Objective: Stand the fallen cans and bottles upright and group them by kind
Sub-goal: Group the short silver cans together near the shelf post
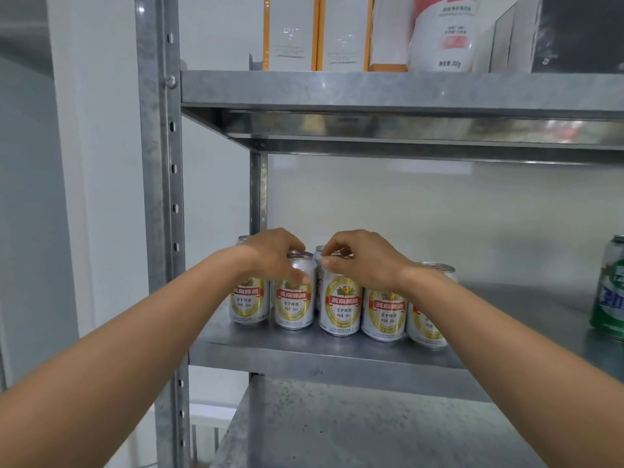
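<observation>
Grey metal shelf (324, 361) carries an upright row of silver-and-gold beer cans (383, 315), with a green can (609, 292) well off right. Left hand (273, 255), grip curled over the second silver can (294, 298); right hand (364, 261), grip pinching the third silver can (341, 305) at its top.

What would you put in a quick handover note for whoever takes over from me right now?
Left hand grips the top of the second silver can from the left; right hand grips the top of the third silver can.
Five silver-and-gold cans stand upright in a front row on the middle shelf, more can tops behind. A green can stands upright, apart, at the right edge.
Done: nothing fallen in view; silver cans grouped.
To do: let go, check the unseen right of the shelf, group any green cans.
</observation>
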